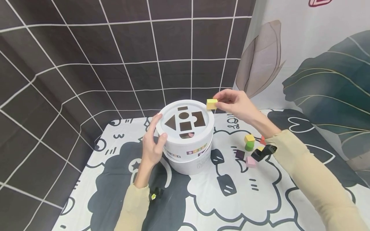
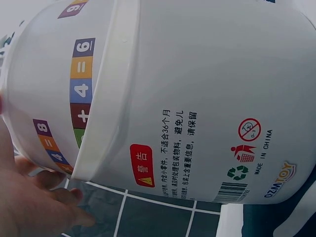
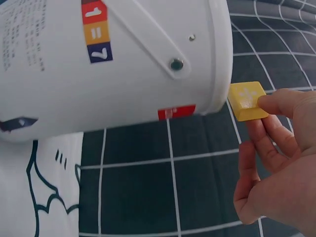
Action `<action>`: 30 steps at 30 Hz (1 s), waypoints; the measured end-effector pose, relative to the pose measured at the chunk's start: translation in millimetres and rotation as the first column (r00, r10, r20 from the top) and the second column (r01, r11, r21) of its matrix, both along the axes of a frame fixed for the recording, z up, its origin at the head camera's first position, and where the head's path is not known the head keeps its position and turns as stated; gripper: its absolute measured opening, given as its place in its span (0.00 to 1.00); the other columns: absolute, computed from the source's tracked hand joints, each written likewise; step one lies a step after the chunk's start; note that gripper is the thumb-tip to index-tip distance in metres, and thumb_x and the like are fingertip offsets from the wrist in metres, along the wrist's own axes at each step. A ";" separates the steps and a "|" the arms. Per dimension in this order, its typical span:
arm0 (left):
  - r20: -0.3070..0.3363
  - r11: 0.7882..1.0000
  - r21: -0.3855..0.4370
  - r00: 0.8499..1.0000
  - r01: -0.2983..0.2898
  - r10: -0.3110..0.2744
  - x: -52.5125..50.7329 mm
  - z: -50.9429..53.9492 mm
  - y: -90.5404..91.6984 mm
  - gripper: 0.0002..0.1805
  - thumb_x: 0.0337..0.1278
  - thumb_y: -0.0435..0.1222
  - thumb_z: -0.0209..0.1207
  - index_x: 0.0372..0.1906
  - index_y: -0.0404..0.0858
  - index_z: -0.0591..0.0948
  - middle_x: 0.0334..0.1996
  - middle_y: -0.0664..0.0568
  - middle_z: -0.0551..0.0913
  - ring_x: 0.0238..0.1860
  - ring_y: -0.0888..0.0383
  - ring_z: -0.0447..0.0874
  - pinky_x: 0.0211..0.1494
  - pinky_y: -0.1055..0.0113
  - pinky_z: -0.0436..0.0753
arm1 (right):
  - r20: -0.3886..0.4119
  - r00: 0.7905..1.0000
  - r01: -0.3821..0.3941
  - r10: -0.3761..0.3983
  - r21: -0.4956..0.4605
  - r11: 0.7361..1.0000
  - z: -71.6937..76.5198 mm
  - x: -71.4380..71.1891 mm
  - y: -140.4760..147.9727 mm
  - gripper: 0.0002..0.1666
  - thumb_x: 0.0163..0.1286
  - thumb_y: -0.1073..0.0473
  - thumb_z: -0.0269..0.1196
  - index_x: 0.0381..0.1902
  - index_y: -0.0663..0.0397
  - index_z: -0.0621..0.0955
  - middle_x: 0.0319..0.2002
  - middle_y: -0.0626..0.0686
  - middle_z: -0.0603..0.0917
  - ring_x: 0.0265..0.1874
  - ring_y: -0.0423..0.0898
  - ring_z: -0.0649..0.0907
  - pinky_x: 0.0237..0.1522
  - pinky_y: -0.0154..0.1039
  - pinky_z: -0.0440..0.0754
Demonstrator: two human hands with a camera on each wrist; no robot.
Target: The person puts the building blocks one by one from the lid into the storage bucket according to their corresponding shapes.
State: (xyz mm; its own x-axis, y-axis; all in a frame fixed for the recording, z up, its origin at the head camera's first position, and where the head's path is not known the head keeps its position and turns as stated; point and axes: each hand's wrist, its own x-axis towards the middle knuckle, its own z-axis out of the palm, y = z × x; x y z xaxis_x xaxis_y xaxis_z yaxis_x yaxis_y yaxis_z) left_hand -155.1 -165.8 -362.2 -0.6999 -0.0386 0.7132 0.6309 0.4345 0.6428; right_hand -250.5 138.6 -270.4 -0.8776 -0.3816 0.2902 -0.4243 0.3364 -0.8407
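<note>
A white bucket [image 1: 190, 165] stands upright, topped by a white lid [image 1: 160, 126] with cut-outs of several shapes. My left hand [image 1: 151, 144] rests against the lid's left side, thumb and fingers spread along the rim. In the left wrist view, part of that hand [image 2: 44, 197] shows beside the bucket's printed wall. Just off the lid's right rim, my right hand [image 1: 235, 102] pinches a yellow block [image 1: 212, 104] between thumb and fingers. A pale mark shows on the yellow block [image 3: 247, 101] in the right wrist view. Something pink [image 1: 191, 134] is visible through the front slot.
Loose blocks lie right of the bucket: a yellow block [image 1: 249, 138] on a green one [image 1: 249, 146], a dark block [image 1: 240, 154], a pink block [image 1: 251, 162] and a red piece [image 1: 262, 140], under the right forearm. A dark gridded cloth [image 1: 130, 77] hangs behind.
</note>
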 end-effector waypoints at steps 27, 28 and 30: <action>0.003 1.000 0.003 1.000 -0.002 0.002 -0.3 1.3 0.2 0.36 0.54 0.42 0.50 0.70 0.32 0.71 0.70 0.42 0.70 0.71 0.48 0.66 0.73 0.50 0.62 | -0.050 0.994 -0.091 0.094 0.060 0.994 11.4 -22.6 -75.4 0.11 0.63 0.67 0.68 0.44 0.63 0.86 0.40 0.56 0.87 0.43 0.51 0.84 0.50 0.43 0.76; 0.005 1.000 0.004 1.000 -0.002 0.002 -0.2 1.4 0.2 0.36 0.55 0.42 0.50 0.70 0.32 0.71 0.70 0.42 0.70 0.71 0.48 0.66 0.73 0.50 0.62 | -0.055 0.994 -0.091 0.094 0.069 0.993 11.3 -22.7 -77.6 0.11 0.63 0.67 0.68 0.44 0.63 0.86 0.40 0.56 0.87 0.43 0.51 0.83 0.50 0.43 0.76; 0.007 1.000 0.002 1.000 -0.002 0.002 -0.1 1.4 0.1 0.36 0.55 0.42 0.50 0.70 0.32 0.71 0.70 0.42 0.70 0.71 0.48 0.66 0.73 0.50 0.62 | -0.062 0.994 -0.089 0.094 0.081 0.993 10.8 -23.5 -81.6 0.11 0.62 0.67 0.68 0.44 0.63 0.86 0.40 0.56 0.88 0.43 0.51 0.84 0.51 0.43 0.76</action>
State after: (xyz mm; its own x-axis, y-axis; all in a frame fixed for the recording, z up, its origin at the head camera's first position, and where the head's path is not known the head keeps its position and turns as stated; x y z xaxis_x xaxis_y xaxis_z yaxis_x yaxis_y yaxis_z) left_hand -155.2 -165.7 -360.8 -0.7051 -0.0412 0.7079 0.6254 0.4343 0.6482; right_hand -273.9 57.1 -259.6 -0.8181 -0.4832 0.3117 -0.5094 0.3575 -0.7828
